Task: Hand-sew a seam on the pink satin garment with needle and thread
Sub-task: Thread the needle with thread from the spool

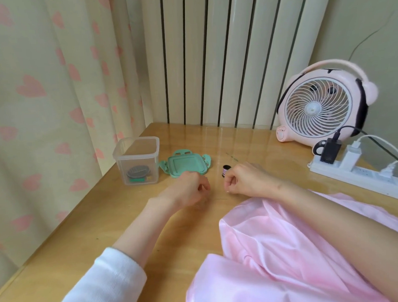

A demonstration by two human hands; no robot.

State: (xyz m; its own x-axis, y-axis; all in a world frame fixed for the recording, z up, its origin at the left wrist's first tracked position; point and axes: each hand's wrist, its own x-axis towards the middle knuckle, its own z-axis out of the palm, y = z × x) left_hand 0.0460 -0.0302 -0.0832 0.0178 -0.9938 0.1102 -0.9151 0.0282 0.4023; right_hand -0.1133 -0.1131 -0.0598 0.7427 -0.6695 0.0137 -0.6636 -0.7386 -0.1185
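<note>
The pink satin garment (289, 249) lies bunched on the wooden table (106, 234) at the lower right, under my right forearm. My left hand (190, 187) and my right hand (242, 179) are close together above the table, just beyond the garment, each with its fingertips pinched. A fine dark thread (218, 199) shows faintly between and just below them. The needle is too small to make out. A small pink thread spool (226, 170) stands upright on the table just behind my right hand.
A clear plastic box (137, 160) with sewing items stands at the table's left edge, its green lid (186, 165) beside it. A pink desk fan (323, 104) and a white power strip (358, 171) with plugs occupy the back right. A heart-print curtain hangs left.
</note>
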